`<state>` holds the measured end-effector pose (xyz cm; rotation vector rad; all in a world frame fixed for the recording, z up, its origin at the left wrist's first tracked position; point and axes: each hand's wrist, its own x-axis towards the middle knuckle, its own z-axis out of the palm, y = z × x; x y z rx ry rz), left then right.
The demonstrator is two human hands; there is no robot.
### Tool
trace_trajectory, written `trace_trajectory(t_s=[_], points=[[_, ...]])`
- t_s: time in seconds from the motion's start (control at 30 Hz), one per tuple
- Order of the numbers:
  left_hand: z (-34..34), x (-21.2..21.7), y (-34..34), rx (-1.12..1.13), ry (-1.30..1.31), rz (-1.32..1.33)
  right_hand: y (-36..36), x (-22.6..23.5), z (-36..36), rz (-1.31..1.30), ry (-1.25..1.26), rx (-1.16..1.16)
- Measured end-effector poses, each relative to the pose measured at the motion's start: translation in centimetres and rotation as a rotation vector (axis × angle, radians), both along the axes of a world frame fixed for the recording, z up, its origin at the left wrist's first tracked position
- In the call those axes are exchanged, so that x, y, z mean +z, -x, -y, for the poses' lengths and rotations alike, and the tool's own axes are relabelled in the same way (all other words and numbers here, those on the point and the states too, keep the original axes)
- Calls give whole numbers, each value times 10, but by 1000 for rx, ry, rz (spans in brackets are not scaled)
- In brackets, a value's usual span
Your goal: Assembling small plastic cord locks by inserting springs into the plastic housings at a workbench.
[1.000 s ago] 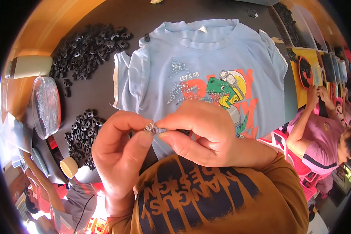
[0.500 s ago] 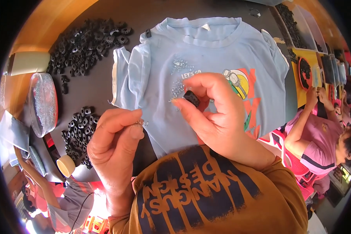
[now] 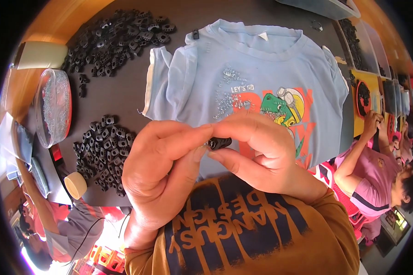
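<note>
A small black plastic piece (image 3: 220, 143) with an open round end is pinched between the thumb and fingertips of my right hand (image 3: 266, 149). My left hand (image 3: 165, 162) brings its pinched thumb and forefinger up against that end, with a tiny silvery spring (image 3: 208, 143) mostly hidden between them. Beneath both hands, a light blue T-shirt (image 3: 188, 107) with a cartoon print lies on the dark table. Loose silvery springs (image 3: 229, 103) are scattered over the shirt's chest in two patches.
Two heaps of similar black pieces, a far heap (image 3: 117, 43) and a near heap (image 3: 105, 156), lie at left. Beside them stand a clear round dish (image 3: 55, 107) of springs and a cream cup (image 3: 75, 185). Co-workers (image 3: 367, 178) sit at both sides.
My two hands have come together, the left moving right with the spring and meeting the black piece's end. The black piece has turned in my right fingers. The whole view has shifted slightly.
</note>
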<state>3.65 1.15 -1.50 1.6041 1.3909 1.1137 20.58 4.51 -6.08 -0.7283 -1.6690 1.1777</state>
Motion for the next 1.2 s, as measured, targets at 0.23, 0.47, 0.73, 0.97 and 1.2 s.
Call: trace_trajectory(t_s=[0.23, 0.47, 0.73, 0.97, 1.2], points=[[-2, -3, 7, -33, -129, -74, 3, 7, 5, -15, 84, 54], [2, -10, 10, -85, -226, -168, 1, 9, 10, 34, 207, 35], [2, 4, 39, -168, -267, -336, 5, 8, 13, -14, 266, 100], [-66, -12, 154, 317, -198, -906, 6, 4, 9, -67, 225, 135], [-97, -47, 192, 263, -142, -1381, -1, 6, 7, -23, 230, 205]])
